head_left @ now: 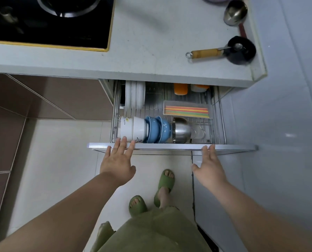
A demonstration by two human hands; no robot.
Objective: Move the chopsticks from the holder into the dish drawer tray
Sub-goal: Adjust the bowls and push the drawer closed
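The dish drawer stands pulled out below the counter. Several coloured chopsticks lie flat in a clear tray on the wire rack at the drawer's right rear. My left hand rests with spread fingers on the drawer's front edge at the left. My right hand touches the same edge further right with its fingertips. Both hands hold nothing. No chopstick holder is in view.
White bowls, blue bowls and a steel bowl fill the drawer's front row; white plates stand behind. On the counter are a hob, a ladle and a black-headed brush. My feet in green slippers stand below the drawer.
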